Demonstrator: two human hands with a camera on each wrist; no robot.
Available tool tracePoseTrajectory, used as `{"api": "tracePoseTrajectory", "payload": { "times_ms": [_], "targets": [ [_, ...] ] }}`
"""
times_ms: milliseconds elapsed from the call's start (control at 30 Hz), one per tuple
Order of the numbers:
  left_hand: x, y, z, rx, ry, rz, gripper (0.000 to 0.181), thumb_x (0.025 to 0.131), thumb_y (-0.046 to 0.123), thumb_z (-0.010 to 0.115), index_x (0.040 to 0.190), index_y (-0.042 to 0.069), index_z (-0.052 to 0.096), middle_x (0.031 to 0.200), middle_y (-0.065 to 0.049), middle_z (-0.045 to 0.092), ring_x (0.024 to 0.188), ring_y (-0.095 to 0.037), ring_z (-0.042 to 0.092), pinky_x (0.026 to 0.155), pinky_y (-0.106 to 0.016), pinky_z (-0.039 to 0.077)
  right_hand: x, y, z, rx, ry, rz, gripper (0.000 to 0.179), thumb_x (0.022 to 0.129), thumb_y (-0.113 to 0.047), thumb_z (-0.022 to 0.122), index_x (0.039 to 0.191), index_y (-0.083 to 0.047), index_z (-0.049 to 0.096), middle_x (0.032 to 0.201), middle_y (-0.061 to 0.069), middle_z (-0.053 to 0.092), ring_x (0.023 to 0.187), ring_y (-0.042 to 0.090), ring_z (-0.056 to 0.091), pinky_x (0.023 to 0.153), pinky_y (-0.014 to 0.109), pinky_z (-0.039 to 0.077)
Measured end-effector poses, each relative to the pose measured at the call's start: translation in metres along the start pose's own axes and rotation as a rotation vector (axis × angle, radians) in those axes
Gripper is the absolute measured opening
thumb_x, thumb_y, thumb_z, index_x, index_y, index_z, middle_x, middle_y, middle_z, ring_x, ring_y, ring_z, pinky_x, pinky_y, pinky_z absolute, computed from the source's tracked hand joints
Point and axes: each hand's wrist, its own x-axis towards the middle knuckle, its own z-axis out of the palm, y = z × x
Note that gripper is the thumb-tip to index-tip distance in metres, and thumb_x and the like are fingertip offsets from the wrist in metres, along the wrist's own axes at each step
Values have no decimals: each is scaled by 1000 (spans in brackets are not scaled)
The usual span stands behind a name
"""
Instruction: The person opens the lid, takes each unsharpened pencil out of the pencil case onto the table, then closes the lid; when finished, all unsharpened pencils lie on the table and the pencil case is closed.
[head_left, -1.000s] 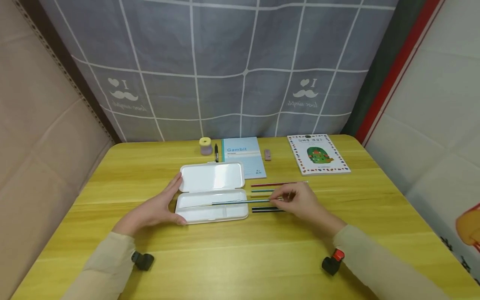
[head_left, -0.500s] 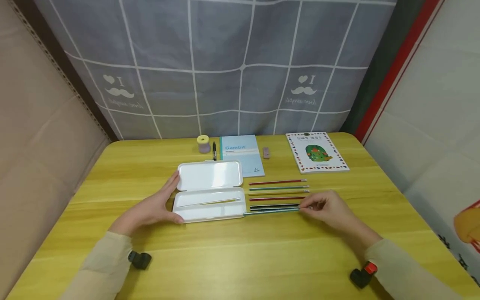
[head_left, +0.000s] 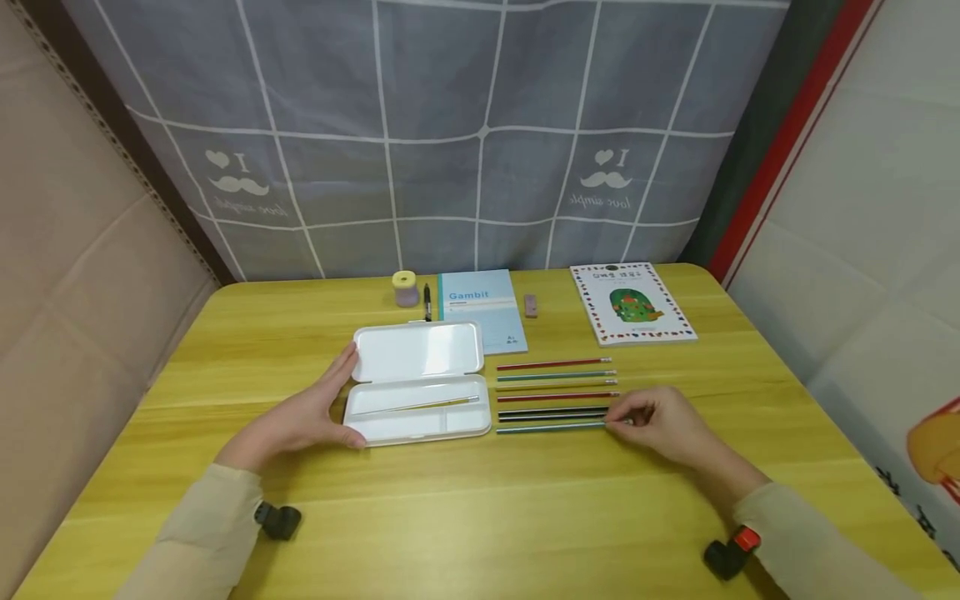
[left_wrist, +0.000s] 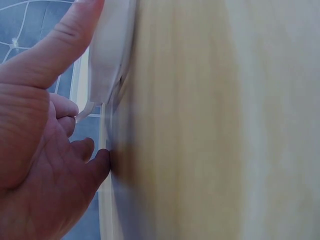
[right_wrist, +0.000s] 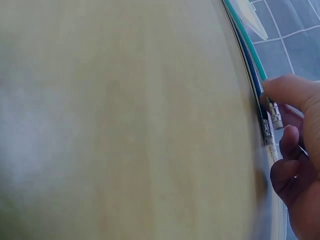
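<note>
My left hand (head_left: pixel 307 421) rests against the left side of the open white pencil case (head_left: pixel 416 429), fingers spread along the lid edge and thumb at the front left corner. Inside the case's base lies a yellowish pencil (head_left: pixel 431 406), slightly slanted. With thumb and fingertips my right hand (head_left: pixel 663 423) pinches a teal pencil (head_left: pixel 551 429) near its eraser end. This pencil lies as the nearest of a row, close beside dark pencils (head_left: pixel 551 412). The right wrist view shows its metal ferrule and eraser (right_wrist: pixel 275 116) protruding past my thumb.
Farther back in the row are a red pencil (head_left: pixel 555 397), a yellow pencil (head_left: pixel 551 386), a green pencil (head_left: pixel 551 377) and another red pencil (head_left: pixel 551 364). Behind stand a yellow-lidded jar (head_left: pixel 405 289), a pen (head_left: pixel 427 302), a blue notebook (head_left: pixel 487 312), an eraser (head_left: pixel 530 306) and a white booklet (head_left: pixel 633 306).
My right hand has carried the teal pencil from over the case to the right and forward edge of the row, where it now lies parallel. The left hand has stayed at the case.
</note>
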Motion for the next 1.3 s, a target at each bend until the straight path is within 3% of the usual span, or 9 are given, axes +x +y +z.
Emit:
{"api": "tracePoseTrajectory", "payload": {
  "times_ms": [300,500,633,733,933,1067,1200,1300],
  "targets": [
    [0,0,-1,8,-4,-12,142,74,38,94,166,5,-10,173,-12,-22,157,-45,-10,123,-68,7,1,1,-2,-63,-55,-47,14,84,-3,86,87,-16,82,87,7,77,60,1,54,49,21,46],
    [-1,-1,-1,18,1,-16,142,75,39,94,166,6,-10,173,-11,-22,157,-44,-10,123,-68,7,2,-1,-1,-118,-64,-75,19,82,1,86,87,-17,82,88,0,77,61,1,53,50,21,46],
    [-1,-1,-1,20,2,-10,142,75,40,93,166,5,-10,173,-13,-21,157,-45,-10,123,-68,7,2,-5,-1,-129,-46,-41,15,84,-3,86,91,-17,83,90,-5,76,60,3,53,50,22,45],
    [-1,-1,-1,19,2,-6,142,75,40,93,166,5,-10,173,-14,-20,157,-44,-10,123,-68,7,5,-12,0,-113,-18,40,11,88,-13,86,98,-17,84,87,-7,74,60,7,50,50,24,43],
    [-2,0,-2,13,3,-5,141,76,39,93,166,5,-10,173,-13,-21,157,-44,-10,123,-67,7,26,-30,9,-62,-21,169,31,91,-28,84,119,-16,81,76,-2,69,57,10,47,48,24,40],
    [-4,1,-2,5,5,-1,141,76,38,94,166,4,-9,173,-14,-21,157,-46,-9,123,-68,7,47,-39,24,-61,-35,142,35,90,-27,84,122,-14,79,75,2,68,56,10,46,46,24,37],
    [-4,1,-1,5,12,4,141,75,38,94,166,3,-8,173,-14,-20,157,-45,-9,123,-67,7,68,-47,42,-90,-68,107,34,90,-25,84,122,-14,79,88,3,74,57,12,47,47,24,36],
    [-2,0,0,14,9,7,141,76,40,93,166,3,-8,173,-12,-20,158,-42,-10,124,-65,7,80,-53,53,-112,-92,92,33,90,-24,85,121,-14,80,83,0,73,56,11,45,48,24,35]
  ]
}}
